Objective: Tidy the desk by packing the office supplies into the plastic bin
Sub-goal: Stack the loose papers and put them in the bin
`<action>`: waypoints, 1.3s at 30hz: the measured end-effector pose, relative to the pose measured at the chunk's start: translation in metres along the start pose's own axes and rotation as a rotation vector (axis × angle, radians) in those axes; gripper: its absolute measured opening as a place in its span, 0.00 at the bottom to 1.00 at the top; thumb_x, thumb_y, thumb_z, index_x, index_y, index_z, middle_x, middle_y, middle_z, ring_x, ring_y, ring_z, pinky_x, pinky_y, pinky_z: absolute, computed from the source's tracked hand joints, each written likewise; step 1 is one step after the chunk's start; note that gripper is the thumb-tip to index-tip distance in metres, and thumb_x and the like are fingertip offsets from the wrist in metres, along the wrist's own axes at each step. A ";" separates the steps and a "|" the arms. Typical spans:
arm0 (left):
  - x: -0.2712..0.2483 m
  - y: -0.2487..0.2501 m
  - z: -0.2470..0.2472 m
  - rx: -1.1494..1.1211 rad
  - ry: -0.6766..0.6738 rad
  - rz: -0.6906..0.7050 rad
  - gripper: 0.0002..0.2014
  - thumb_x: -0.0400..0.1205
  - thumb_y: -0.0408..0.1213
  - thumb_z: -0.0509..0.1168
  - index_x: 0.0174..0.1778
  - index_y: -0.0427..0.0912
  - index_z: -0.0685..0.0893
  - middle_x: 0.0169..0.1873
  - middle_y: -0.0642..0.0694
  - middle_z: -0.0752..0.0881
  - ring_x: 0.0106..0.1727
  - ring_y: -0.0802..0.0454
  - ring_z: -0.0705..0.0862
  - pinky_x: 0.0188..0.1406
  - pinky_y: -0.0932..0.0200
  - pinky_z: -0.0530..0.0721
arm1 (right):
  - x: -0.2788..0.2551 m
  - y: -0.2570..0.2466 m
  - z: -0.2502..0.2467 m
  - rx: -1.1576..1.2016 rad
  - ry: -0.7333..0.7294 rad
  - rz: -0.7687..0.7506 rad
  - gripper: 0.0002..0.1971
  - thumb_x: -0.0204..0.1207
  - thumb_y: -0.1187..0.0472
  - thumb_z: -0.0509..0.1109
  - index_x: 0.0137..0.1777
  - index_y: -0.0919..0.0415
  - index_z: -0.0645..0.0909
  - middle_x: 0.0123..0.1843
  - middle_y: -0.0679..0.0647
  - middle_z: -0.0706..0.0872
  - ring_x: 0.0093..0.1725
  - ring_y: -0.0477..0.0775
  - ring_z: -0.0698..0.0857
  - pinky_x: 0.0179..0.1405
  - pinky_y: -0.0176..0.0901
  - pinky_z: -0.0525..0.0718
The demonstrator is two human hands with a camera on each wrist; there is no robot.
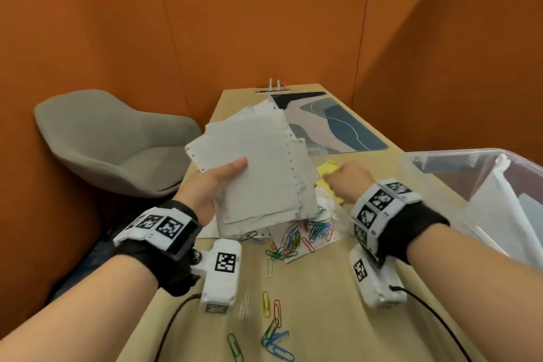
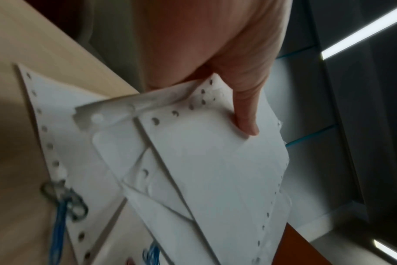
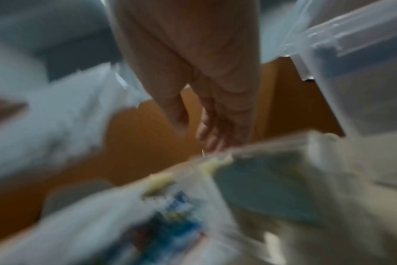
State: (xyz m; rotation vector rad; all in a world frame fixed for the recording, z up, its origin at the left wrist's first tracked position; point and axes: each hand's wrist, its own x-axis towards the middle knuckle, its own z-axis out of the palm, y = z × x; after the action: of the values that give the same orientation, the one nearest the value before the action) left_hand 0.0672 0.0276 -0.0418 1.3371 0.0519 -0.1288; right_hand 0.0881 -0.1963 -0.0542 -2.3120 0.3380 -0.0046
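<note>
My left hand (image 1: 235,169) holds a stack of white perforated paper sheets (image 1: 264,167) lifted above the desk (image 1: 323,288), thumb on top and fingers hidden beneath. The left wrist view shows the thumb (image 2: 245,114) pressing on the sheets (image 2: 215,161). My right hand (image 1: 338,182) hovers just right of the stack over yellow sticky notes (image 1: 327,169). In the blurred right wrist view its fingers (image 3: 211,138) hang loosely with nothing in them. The clear plastic bin (image 1: 440,156) stands at the right.
Coloured paper clips (image 1: 296,236) lie heaped on another sheet under the stack, with loose ones (image 1: 273,329) near the front edge. A patterned desk mat (image 1: 343,126) covers the far desk. A grey chair (image 1: 117,144) stands on the left. White sheets (image 1: 499,206) lean inside the bin.
</note>
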 end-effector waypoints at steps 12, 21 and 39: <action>0.004 -0.001 -0.042 0.016 -0.026 0.054 0.16 0.79 0.37 0.66 0.63 0.44 0.82 0.56 0.46 0.90 0.55 0.49 0.89 0.52 0.52 0.85 | 0.007 0.026 0.021 -0.857 -0.174 0.073 0.09 0.73 0.57 0.69 0.44 0.64 0.80 0.43 0.56 0.78 0.60 0.63 0.83 0.61 0.56 0.83; 0.002 -0.006 -0.017 0.087 -0.088 0.061 0.18 0.76 0.33 0.69 0.63 0.41 0.83 0.58 0.45 0.88 0.57 0.49 0.88 0.47 0.58 0.89 | -0.008 -0.006 -0.023 -0.122 0.126 -0.104 0.12 0.74 0.62 0.65 0.51 0.67 0.86 0.52 0.62 0.88 0.53 0.60 0.84 0.48 0.46 0.81; 0.016 0.002 0.015 0.626 0.079 0.196 0.28 0.75 0.45 0.73 0.69 0.43 0.73 0.63 0.44 0.82 0.63 0.47 0.81 0.53 0.55 0.80 | -0.048 -0.011 -0.020 0.815 0.072 -0.049 0.17 0.71 0.75 0.70 0.59 0.65 0.81 0.49 0.57 0.89 0.40 0.53 0.89 0.41 0.48 0.89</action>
State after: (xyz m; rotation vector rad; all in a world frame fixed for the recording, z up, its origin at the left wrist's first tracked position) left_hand 0.0829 0.0128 -0.0383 1.9627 -0.0581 0.0837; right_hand 0.0423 -0.1913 -0.0274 -1.5125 0.2513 -0.2114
